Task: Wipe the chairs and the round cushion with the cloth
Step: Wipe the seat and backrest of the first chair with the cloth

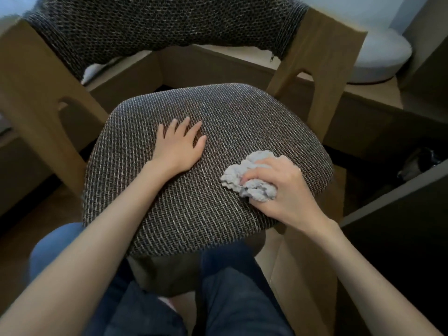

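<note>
Grey cloth (pixel 247 179) bunched up, lying on the woven seat (pixel 194 202) of the chair (pixel 322 76), toward the seat's right edge. Right hand (pixel 281 185) sits on top of it, fingers curled round the wad and gripping, pressing it to the fabric; cloth sticks out to the left of and above the fingers. Left hand (pixel 180 144) well to the left of the cloth and a bit farther from the person, flat on the seat centre, fingers straight and spread, palm down, holding nothing. Both forearms bare, coming in from the bottom corners.

Beyond the hands: woven backrest (pixel 157 27), same dark tweed as the seat, between two light wooden posts. Past the right post, far from the right hand, a round cushion (pixel 380 57), pale grey-white, on a low wooden platform (pixel 373 93). Below the hands, the person's legs in dark jeans (pixel 230 299) under the seat's front edge. Dark blurred object (pixel 417 163) far right of the right hand; cannot tell what.
</note>
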{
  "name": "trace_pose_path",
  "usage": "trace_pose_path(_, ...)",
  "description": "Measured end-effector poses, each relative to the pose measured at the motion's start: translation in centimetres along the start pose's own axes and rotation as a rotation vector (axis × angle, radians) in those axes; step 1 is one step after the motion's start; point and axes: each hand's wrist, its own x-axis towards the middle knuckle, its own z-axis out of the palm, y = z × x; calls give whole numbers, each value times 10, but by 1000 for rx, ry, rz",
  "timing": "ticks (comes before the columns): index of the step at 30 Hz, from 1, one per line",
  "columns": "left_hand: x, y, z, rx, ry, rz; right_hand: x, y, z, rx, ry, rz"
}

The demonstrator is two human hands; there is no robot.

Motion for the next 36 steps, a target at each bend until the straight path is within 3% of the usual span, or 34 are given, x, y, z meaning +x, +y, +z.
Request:
trace_pose_path(7, -37, -29, -12, -50, 51, 102, 10, -12, 28, -62, 10, -30)
trace_pose_path(14, -33, -40, -13, -24, 110, -50, 117, 23, 60, -83, -143, -20)
trace_pose_path(27, -23, -41, -7, -77, 252, -118, 287, 82, 125, -204, -53, 58)
trace_pose_path(32, -22, -40, -9, -88, 254, -128, 294, 79, 127, -255, -51, 67)
trace_pose_path(36, -24, -42, -11, -94, 244, -157, 249, 56, 111, -83, -121, -48)
